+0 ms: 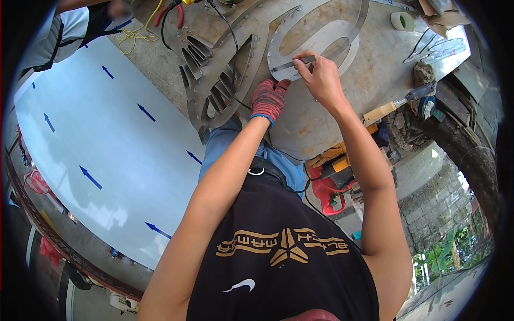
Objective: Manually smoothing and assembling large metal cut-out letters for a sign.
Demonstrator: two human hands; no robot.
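My left hand (pixel 269 100), in a red and grey knitted glove, is closed at the near edge of a flat, rounded metal piece (pixel 278 49); what its fingers grip, if anything, is hidden. My bare right hand (pixel 323 77) pinches a short, narrow metal strip (pixel 293 65) and holds it over that piece near its rim. Small tabs or weld spots dot the curved edge. To the left lies a larger cut metal shape (pixel 214 101) with upright strips standing in its openings.
A metal worktable (pixel 305 125) carries the pieces. Red-handled pliers (pixel 178 17) and cables lie at the far side. On the right are a wooden-handled tool (pixel 393 106), a roll of tape (pixel 402 21) and thin wires (pixel 439 51). A large sheet with blue arrows (pixel 107 150) fills the left. Another person (pixel 69 32) is at far left.
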